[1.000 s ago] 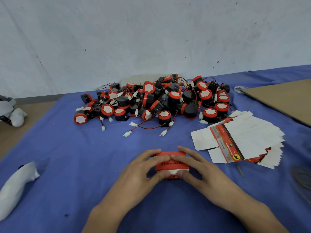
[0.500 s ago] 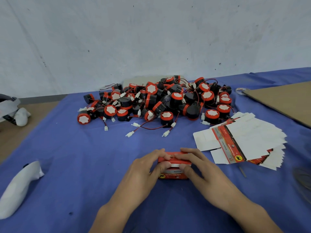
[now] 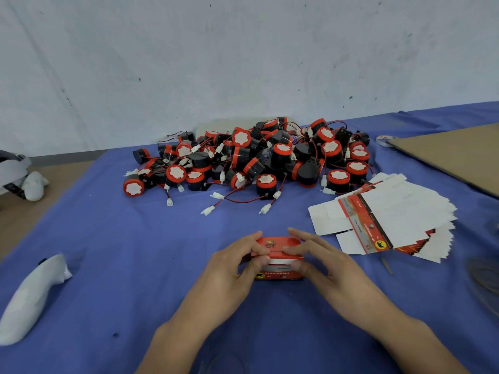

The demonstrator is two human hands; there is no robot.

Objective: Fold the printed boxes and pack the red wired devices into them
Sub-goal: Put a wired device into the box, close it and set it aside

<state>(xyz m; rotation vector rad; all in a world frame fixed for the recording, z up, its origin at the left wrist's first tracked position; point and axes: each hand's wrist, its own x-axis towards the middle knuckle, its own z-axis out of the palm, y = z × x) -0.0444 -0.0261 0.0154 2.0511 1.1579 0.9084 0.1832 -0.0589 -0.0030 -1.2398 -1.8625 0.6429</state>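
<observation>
Both hands grasp a small red printed box (image 3: 280, 247) resting on the blue-covered desk (image 3: 135, 252): the left hand (image 3: 232, 268) clasps its left end, the right hand (image 3: 324, 265) pinches top and front. Beyond lie the heaped red wired devices (image 3: 256, 160); flat unfolded boxes (image 3: 391, 220) fan out to the right.

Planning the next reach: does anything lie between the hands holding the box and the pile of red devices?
Only loose wires with white plugs trail from the pile onto the cloth ahead of the box, the left hand and the right hand. The flat boxes lie off to the right.
</observation>
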